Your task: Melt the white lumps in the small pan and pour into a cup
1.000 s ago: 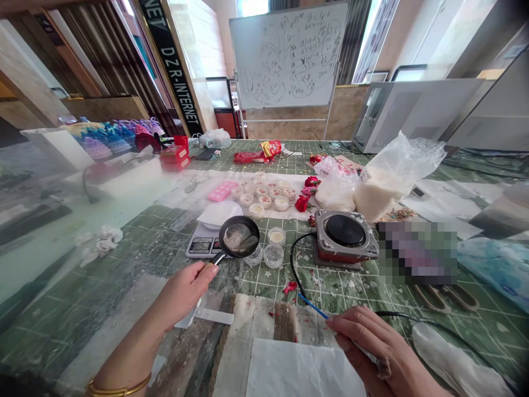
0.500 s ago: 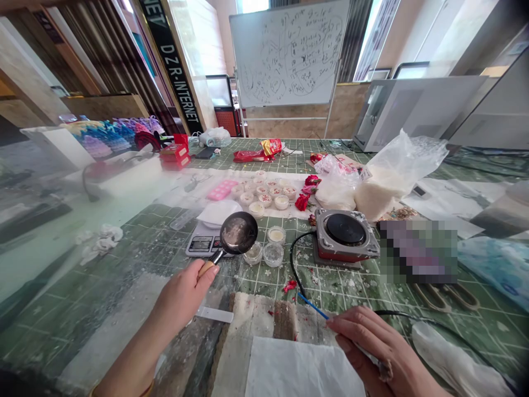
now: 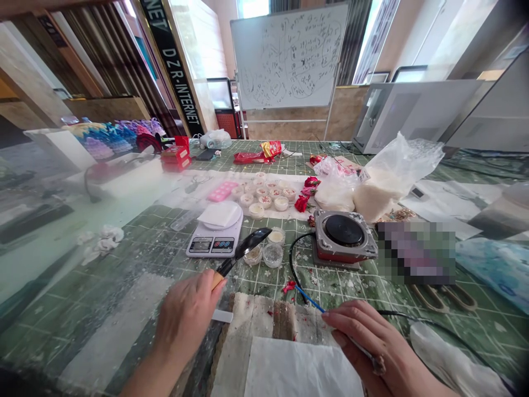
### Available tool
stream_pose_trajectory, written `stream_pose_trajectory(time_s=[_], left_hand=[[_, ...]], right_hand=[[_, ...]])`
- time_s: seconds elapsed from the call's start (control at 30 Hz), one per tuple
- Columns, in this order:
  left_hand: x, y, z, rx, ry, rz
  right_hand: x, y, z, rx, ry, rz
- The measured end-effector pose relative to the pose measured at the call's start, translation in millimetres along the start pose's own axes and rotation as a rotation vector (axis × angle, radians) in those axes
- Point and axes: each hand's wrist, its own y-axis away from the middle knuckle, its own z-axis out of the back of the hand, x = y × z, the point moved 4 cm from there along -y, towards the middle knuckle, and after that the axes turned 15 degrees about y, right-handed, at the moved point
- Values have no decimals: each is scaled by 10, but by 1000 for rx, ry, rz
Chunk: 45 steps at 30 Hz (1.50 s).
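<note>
My left hand (image 3: 185,314) is closed round the wooden handle of a small black frying pan (image 3: 250,243). The pan is tipped steeply onto its side, its edge over the small clear cups, one holding pale wax-like material (image 3: 276,236) and another nearly clear (image 3: 273,256). Part of a third cup (image 3: 253,256) shows below the pan; whether anything pours cannot be made out. In my right hand (image 3: 367,339) a thin blue stick (image 3: 311,299) is pinched, its tip close to a red petal scrap (image 3: 289,286) on the mat.
A kitchen scale (image 3: 225,242) with white paper on it stands behind the pan. To the right sits a hot plate (image 3: 346,231) with a black cord. Several filled cups, red dried roses (image 3: 301,203) and a bag of white granules (image 3: 372,193) lie farther back. White paper (image 3: 301,366) covers the front.
The pan has turned from nearly level, inside showing, to steeply tilted on its side, and shifted slightly right. My left hand rolled with it. The blue stick moved slightly left.
</note>
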Motion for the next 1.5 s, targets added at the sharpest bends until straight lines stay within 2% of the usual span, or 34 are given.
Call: stream_pose_trajectory(time_s=[0.1, 0.2, 0.33, 0.47, 0.77, 1.03, 1.2, 1.5], left_hand=[[-31, 18, 2, -70, -17, -80], [-47, 24, -10, -99, 5, -120], [-70, 33, 9, -120, 9, -120], [-85, 37, 48, -138, -2, -134], [-61, 20, 89, -156, -9, -186], [-45, 5, 45, -90, -25, -167], [-19, -2, 39, -67, -35, -145], [-28, -9, 81, -103, -50, -140]], right_hand=[[31, -141, -15, 55, 19, 23], [60, -371, -90, 54, 9, 49], [79, -699, -316, 28, 7, 64], [83, -878, -529, 43, 44, 31], [152, -940, -604, 19, 98, 14], [130, -966, -722, 12, 107, 51], [119, -988, -707, -3, 95, 58], [128, -1015, -667, -71, 37, 43]])
